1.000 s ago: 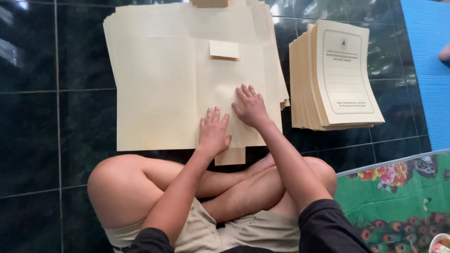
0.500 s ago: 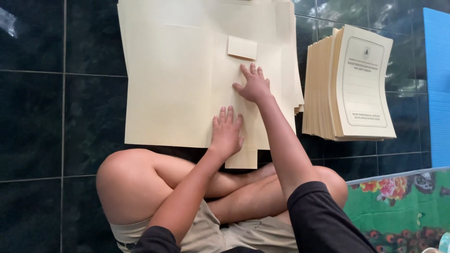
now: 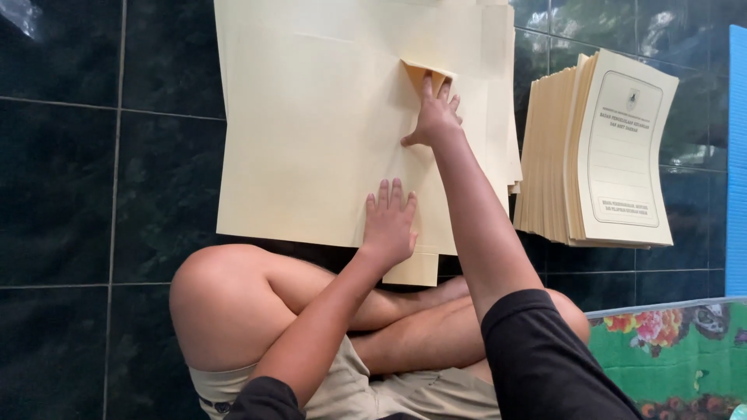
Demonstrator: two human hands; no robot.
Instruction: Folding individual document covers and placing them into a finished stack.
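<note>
Reaching farther up, right hand (image 3: 433,117) lifts the small flap (image 3: 424,75) with open fingers; left hand (image 3: 389,222) presses flat on the cream sheet (image 3: 311,140).

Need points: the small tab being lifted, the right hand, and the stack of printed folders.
small paper tab (image 3: 421,75), head view, on its lifted orange underside.
right hand (image 3: 434,120), head view, on the back of the hand.
stack of printed folders (image 3: 622,148), head view, on the top folder's printed cover.
</note>
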